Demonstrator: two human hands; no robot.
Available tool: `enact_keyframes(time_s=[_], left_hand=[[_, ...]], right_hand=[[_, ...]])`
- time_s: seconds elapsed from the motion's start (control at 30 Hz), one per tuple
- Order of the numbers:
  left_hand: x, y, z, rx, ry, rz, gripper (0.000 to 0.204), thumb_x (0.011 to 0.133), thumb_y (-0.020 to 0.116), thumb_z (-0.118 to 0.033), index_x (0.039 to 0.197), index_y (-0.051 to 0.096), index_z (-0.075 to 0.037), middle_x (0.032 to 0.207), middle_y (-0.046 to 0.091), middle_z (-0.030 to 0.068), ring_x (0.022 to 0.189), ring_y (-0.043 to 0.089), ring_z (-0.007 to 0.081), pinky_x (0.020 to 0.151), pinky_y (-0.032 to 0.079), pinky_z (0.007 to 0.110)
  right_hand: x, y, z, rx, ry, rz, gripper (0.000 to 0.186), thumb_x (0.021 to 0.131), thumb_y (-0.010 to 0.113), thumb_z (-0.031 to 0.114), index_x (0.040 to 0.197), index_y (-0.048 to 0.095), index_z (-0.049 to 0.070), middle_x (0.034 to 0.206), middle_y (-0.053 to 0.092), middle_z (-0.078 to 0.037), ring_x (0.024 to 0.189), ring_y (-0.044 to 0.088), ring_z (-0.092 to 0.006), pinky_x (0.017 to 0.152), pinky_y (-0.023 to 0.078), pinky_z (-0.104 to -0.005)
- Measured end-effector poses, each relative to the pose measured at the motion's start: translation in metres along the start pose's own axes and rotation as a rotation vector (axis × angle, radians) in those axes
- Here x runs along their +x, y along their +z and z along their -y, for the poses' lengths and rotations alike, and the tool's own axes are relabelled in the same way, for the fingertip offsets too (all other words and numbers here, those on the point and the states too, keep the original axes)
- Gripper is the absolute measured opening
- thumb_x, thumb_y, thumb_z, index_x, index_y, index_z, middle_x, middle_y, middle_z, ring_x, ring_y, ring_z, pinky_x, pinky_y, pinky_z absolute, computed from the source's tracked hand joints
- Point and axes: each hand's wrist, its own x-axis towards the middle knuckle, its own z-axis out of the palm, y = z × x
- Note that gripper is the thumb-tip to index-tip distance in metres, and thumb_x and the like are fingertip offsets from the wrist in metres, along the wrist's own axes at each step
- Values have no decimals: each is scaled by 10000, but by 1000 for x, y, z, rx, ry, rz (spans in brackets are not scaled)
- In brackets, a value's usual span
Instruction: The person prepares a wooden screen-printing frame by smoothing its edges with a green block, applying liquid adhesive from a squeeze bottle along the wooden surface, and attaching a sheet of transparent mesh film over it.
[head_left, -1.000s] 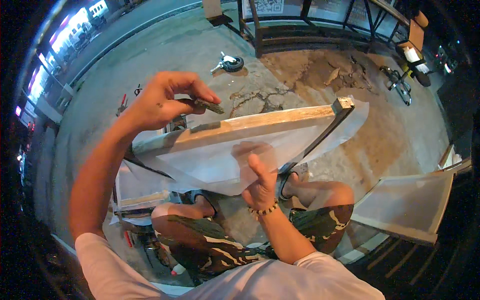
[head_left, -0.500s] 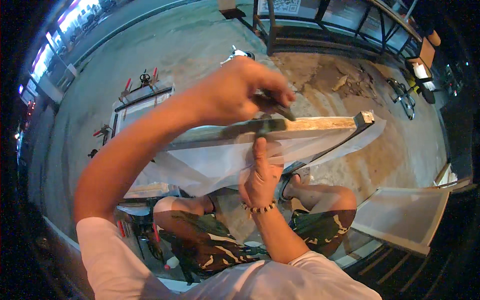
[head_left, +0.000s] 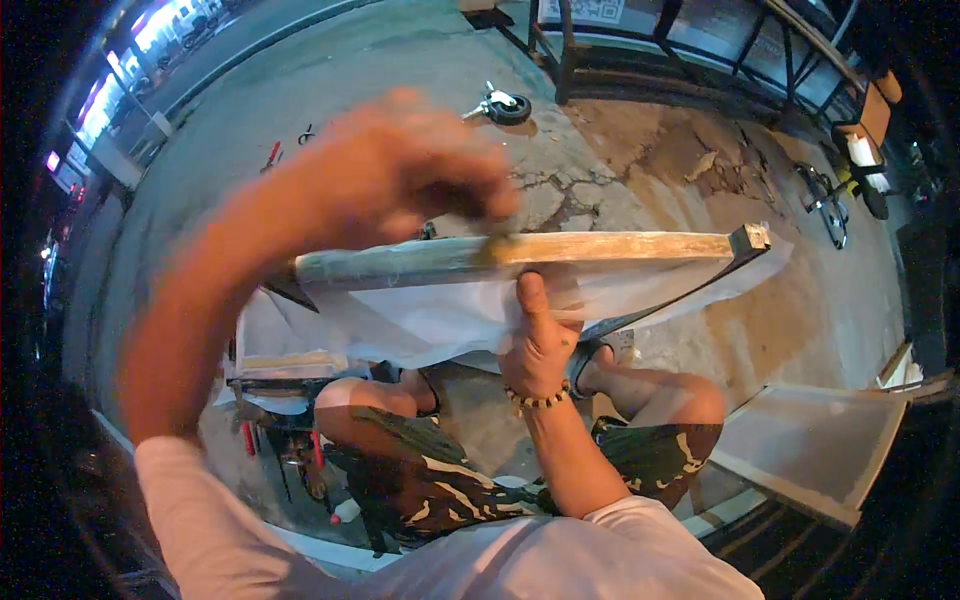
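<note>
My left hand point(head_left: 430, 170), blurred, has its fingers closed round a small flat greenish-grey piece, held just over the top rail point(head_left: 620, 245) of a mesh-covered frame. That pale rail has a grey-green left portion and a lighter wooden right portion. Thin white mesh point(head_left: 410, 315) hangs below it, with dark bars at the sides. My right hand point(head_left: 540, 335) holds the frame from below, its thumb upright against the mesh just under the rail and its fingers partly hidden behind the translucent sheet.
Another screen frame point(head_left: 805, 440) leans at right; one point(head_left: 285, 365) lies behind at left. Red-handled clamps point(head_left: 250, 440) are beside my left knee. A loose caster wheel point(head_left: 508, 108), a dark metal railing point(head_left: 660, 85), cracked pavement point(head_left: 560, 195) and a bicycle-like object point(head_left: 828, 210) are beyond.
My left hand swept rightward along the rail with the piece, then moved slightly back leftward. My right hand shifted slightly right, still under the rail.
</note>
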Motion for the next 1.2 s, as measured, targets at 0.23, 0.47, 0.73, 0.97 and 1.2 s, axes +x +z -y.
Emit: enact_keyframes(time_s=[0.23,0.47,0.73,0.97,1.2], left_hand=[[12,0,3,-104,131,164,253,679,624,56,910,661,-41,887,681,108,813,653,276,737,511,362],[-77,-24,12,-449,-434,-188,281,636,589,140,879,635,8,1001,685,118,988,639,239,927,482,354],[-98,-7,14,-418,-379,-409,327,695,525,176,953,645,14,1064,667,139,1057,615,229,923,493,360],[-98,-2,18,-394,-306,-452,322,709,557,166,956,659,-13,1047,681,122,1023,633,229,928,490,362],[-51,7,12,-244,-44,-261,232,721,651,4,948,667,-37,995,693,109,970,655,252,871,501,356]], right_hand=[[-8,-6,1,241,159,85,399,907,630,181,1261,479,80,1150,581,-55,1042,571,-184,881,472,-362],[-56,20,-21,353,162,146,567,847,693,275,1301,400,105,1250,499,-107,1142,514,-222,946,431,-412],[-71,62,-19,190,258,69,443,844,704,249,1187,483,78,951,557,-30,899,555,-148,772,460,-316],[-63,83,-26,51,110,-76,202,910,644,234,841,616,46,778,588,-8,692,521,-102,634,414,-247],[-48,76,-39,-42,-55,57,161,905,644,196,837,607,54,770,598,-28,683,532,-107,606,415,-251]])
